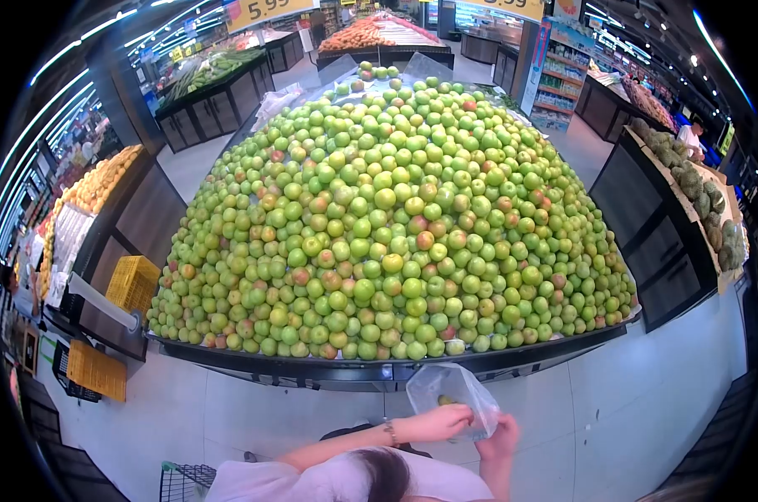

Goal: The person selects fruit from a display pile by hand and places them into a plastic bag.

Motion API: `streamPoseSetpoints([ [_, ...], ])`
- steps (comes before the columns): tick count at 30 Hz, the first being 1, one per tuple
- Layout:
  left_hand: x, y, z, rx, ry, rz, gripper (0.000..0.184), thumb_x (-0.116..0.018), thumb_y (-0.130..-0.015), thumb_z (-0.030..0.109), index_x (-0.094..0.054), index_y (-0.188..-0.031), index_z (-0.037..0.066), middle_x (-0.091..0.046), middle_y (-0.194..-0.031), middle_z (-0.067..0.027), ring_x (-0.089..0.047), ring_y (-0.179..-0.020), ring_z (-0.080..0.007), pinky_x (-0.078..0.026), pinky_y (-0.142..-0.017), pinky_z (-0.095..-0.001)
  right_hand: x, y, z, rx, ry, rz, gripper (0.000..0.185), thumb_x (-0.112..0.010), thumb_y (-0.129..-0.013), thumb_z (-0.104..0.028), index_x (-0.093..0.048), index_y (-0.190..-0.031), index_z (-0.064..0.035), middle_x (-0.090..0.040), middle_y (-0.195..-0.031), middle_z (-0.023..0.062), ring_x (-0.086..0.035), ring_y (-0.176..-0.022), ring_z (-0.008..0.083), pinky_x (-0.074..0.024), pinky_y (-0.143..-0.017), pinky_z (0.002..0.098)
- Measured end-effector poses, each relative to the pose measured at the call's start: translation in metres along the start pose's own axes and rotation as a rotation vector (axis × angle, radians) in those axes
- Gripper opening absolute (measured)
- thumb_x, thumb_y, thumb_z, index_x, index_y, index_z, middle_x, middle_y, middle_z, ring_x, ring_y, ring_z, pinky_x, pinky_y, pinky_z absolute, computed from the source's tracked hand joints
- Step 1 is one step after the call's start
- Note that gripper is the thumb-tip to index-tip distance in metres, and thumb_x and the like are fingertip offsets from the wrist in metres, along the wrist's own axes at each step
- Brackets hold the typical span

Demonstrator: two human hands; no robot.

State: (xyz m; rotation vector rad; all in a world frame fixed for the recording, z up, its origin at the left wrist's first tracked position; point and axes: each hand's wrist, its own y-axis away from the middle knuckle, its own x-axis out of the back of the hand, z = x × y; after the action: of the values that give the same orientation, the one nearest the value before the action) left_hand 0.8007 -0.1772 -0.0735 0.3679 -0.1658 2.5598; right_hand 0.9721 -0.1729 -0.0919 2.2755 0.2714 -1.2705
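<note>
A large sloping heap of round green fruits with reddish patches (387, 226), which look like plums, fills the display stand in front of me. Just beyond its front edge, close to my body, is a clear plastic bag (471, 386). My right hand (501, 437) is closed on the bag's right side. With a bracelet at its wrist, my left hand (443, 422) lies across the bag's near side, its fingers closed on the plastic. A small greenish-brown item (447, 400) shows through the bag beside my left fingers; its kind is unclear.
The stand's dark front rim (387, 368) runs between me and the heap. To the left are a yellow crate (133, 284), an orange crate (97, 370) and a wire basket (185, 480). Spiky durian-like fruits (688, 180) lie on a right-hand stand, near another person (691, 138).
</note>
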Motion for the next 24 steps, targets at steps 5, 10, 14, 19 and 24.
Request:
streamPoseSetpoints([
  [5, -0.026, 0.006, -0.017, 0.100, -0.430, -0.260, 0.022, -0.046, -0.080, 0.015, -0.052, -0.094, 0.000, -0.052, -0.094, -0.0185, -0.051, -0.086, -0.0302, -0.040, -0.078, -0.0369, -0.002, 0.016, 0.035, -0.177, 0.002, 0.000, 0.033, -0.042, -0.070, -0.018, -0.056, -0.088, 0.0067, -0.059, -0.086, 0.0160, -0.057, -0.078, 0.0256, -0.0453, -0.073, 0.0353],
  [10, -0.077, 0.047, -0.141, 0.165, -0.779, 0.580, 0.046, -0.054, -0.069, 0.031, -0.049, -0.101, -0.002, -0.050, -0.100, -0.0204, -0.045, -0.097, -0.0351, -0.037, -0.082, -0.0424, -0.013, 0.037, 0.079, -0.397, -0.053, -0.222, 0.027, -0.042, -0.071, -0.014, -0.057, -0.082, 0.0049, -0.059, -0.084, 0.0144, -0.056, -0.077, 0.0246, -0.0446, -0.073, 0.0354],
  [14, -0.078, 0.103, -0.147, 0.409, -0.672, 0.313, 0.051, -0.054, -0.070, 0.035, -0.045, -0.113, 0.009, -0.048, -0.104, -0.0198, -0.044, -0.098, -0.0338, -0.036, -0.084, -0.0439, -0.010, 0.058, 0.111, -0.525, -0.045, -0.219, 0.022, -0.042, -0.072, -0.010, -0.057, -0.081, 0.0041, -0.059, -0.084, 0.0126, -0.056, -0.079, 0.0233, -0.0433, -0.075, 0.0336],
  [19, -0.085, 0.186, -0.044, 0.464, -0.543, 0.025, 0.039, -0.047, -0.080, 0.038, -0.052, -0.111, 0.013, -0.054, -0.107, -0.0099, -0.050, -0.098, -0.0293, -0.036, -0.087, -0.0389, -0.021, 0.092, 0.152, -0.722, 0.081, -0.275, 0.024, -0.042, -0.073, -0.011, -0.056, -0.087, 0.0032, -0.058, -0.089, 0.0118, -0.055, -0.083, 0.0213, -0.0417, -0.078, 0.0321],
  [24, -0.101, 0.241, -0.068, 0.469, -0.329, 0.092, 0.040, -0.046, -0.082, 0.037, -0.050, -0.113, 0.013, -0.052, -0.110, -0.0095, -0.048, -0.100, -0.0282, -0.035, -0.088, -0.0381, -0.023, 0.124, 0.188, -0.788, 0.124, -0.273, 0.027, -0.042, -0.073, -0.012, -0.053, -0.091, 0.0032, -0.057, -0.087, 0.0099, -0.054, -0.080, 0.0187, -0.0414, -0.074, 0.0310],
])
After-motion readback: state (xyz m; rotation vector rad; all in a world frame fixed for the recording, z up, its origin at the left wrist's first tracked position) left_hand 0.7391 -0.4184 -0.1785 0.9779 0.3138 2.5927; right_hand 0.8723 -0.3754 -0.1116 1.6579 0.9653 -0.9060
